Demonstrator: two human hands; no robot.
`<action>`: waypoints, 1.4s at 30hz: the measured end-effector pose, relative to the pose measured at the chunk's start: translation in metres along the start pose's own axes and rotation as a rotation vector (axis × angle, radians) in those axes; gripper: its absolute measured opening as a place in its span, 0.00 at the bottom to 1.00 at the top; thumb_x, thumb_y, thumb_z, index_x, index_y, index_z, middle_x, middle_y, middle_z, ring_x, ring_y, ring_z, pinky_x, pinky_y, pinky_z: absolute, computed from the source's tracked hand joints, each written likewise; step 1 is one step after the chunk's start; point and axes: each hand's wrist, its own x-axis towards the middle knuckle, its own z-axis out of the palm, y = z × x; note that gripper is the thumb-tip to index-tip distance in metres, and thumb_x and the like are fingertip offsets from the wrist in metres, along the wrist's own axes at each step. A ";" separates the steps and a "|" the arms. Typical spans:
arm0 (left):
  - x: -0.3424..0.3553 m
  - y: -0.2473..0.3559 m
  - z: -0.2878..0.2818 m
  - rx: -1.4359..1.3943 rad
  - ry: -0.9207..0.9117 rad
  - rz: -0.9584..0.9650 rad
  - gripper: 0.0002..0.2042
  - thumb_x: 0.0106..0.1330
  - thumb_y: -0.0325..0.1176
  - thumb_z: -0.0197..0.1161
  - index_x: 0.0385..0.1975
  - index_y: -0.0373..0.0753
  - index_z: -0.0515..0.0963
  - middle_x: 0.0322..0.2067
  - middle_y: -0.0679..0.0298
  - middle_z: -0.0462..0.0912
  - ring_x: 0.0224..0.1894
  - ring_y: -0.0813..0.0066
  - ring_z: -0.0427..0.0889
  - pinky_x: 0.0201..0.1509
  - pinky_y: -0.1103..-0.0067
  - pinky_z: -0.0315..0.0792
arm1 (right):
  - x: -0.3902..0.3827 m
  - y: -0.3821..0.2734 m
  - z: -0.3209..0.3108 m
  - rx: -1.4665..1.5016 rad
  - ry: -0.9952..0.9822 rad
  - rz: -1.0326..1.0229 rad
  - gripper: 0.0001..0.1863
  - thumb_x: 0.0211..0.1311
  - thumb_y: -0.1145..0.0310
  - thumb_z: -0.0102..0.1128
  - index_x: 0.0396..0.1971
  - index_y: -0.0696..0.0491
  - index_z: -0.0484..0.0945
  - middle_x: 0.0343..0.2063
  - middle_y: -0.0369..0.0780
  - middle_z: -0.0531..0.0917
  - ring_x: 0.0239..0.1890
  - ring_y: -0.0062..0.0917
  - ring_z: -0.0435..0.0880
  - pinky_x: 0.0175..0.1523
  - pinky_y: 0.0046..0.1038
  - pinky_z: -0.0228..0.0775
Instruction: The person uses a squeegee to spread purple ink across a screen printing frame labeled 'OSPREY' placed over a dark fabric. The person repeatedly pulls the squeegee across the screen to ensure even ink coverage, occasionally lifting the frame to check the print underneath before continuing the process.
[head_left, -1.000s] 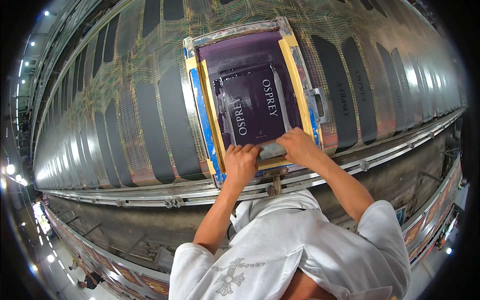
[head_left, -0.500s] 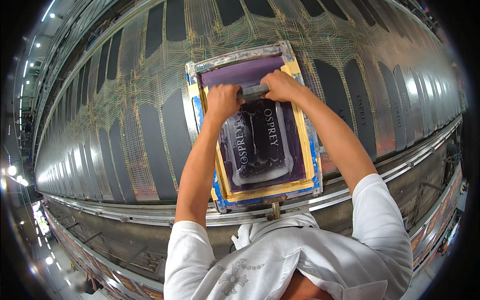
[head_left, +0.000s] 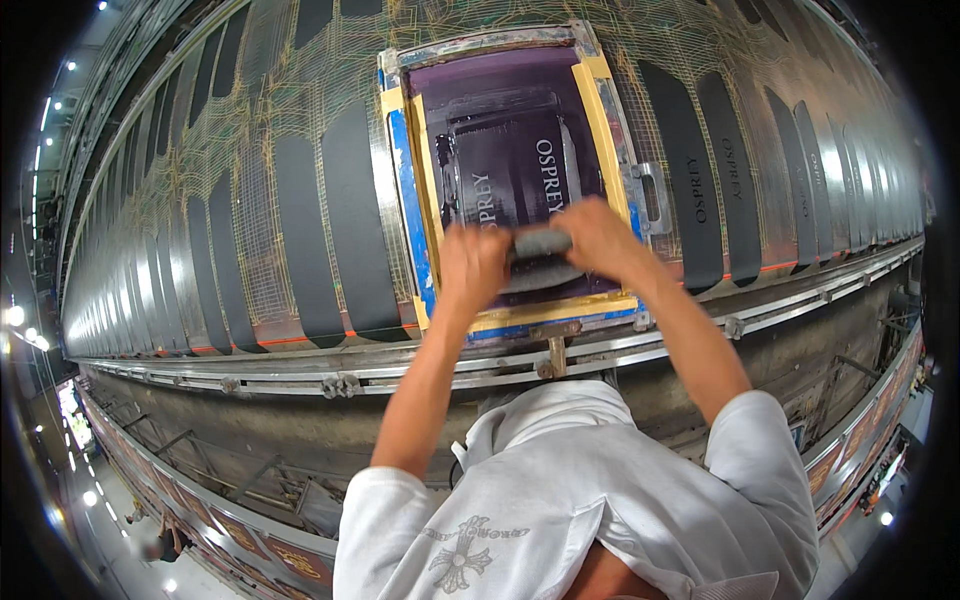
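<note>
Both hands grip a grey squeegee point(head_left: 541, 243) that lies crosswise over the near part of a screen-printing frame point(head_left: 492, 44). My left hand point(head_left: 474, 264) is closed round its left end, and my right hand point(head_left: 602, 238), slightly blurred, is closed round the right end. Under the squeegee, the purple mesh point(head_left: 450, 82) carries a dark, glossy wet area with two rows of pale lettering. Yellow and blue tape runs along the frame's edges. The squeegee's blade is hidden beneath my hands and its handle.
The frame rests on a long table with dark flat pieces point(head_left: 362, 220) laid side by side; several on the right bear lettering. A metal handle point(head_left: 655, 198) sticks out at the frame's right. A metal rail point(head_left: 270, 378) runs along the near edge. Another person point(head_left: 172, 540) is at far lower left.
Both hands have drawn the squeegee toward me, from the far part of the mesh to its near end. The frame and table appear higher in the picture.
</note>
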 end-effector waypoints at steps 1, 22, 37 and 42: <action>-0.024 0.012 0.003 -0.017 -0.005 0.017 0.13 0.44 0.31 0.75 0.33 0.44 0.87 0.30 0.62 0.87 0.31 0.58 0.84 0.40 0.65 0.74 | -0.029 -0.010 0.019 0.008 0.045 -0.006 0.21 0.38 0.74 0.75 0.39 0.52 0.85 0.38 0.42 0.87 0.47 0.42 0.83 0.56 0.41 0.72; -0.090 0.012 -0.044 -0.075 0.111 -0.037 0.20 0.46 0.24 0.68 0.43 0.45 0.85 0.44 0.71 0.87 0.42 0.66 0.80 0.49 0.68 0.70 | 0.009 0.046 -0.031 0.371 0.792 0.634 0.17 0.69 0.56 0.64 0.30 0.56 0.81 0.24 0.45 0.83 0.27 0.30 0.80 0.39 0.35 0.71; -0.269 -0.201 -0.131 0.122 0.113 -0.032 0.22 0.45 0.23 0.70 0.44 0.46 0.85 0.45 0.71 0.87 0.42 0.66 0.82 0.48 0.69 0.71 | 0.167 -0.138 0.103 0.470 0.811 0.610 0.16 0.66 0.54 0.65 0.32 0.53 0.80 0.23 0.49 0.82 0.31 0.49 0.84 0.40 0.43 0.72; -0.252 -0.211 -0.118 0.069 0.050 0.015 0.19 0.47 0.23 0.68 0.42 0.46 0.85 0.44 0.69 0.88 0.40 0.66 0.83 0.45 0.67 0.70 | 0.167 -0.131 0.117 0.373 0.820 0.620 0.15 0.66 0.55 0.66 0.33 0.52 0.81 0.20 0.49 0.81 0.26 0.48 0.84 0.35 0.43 0.71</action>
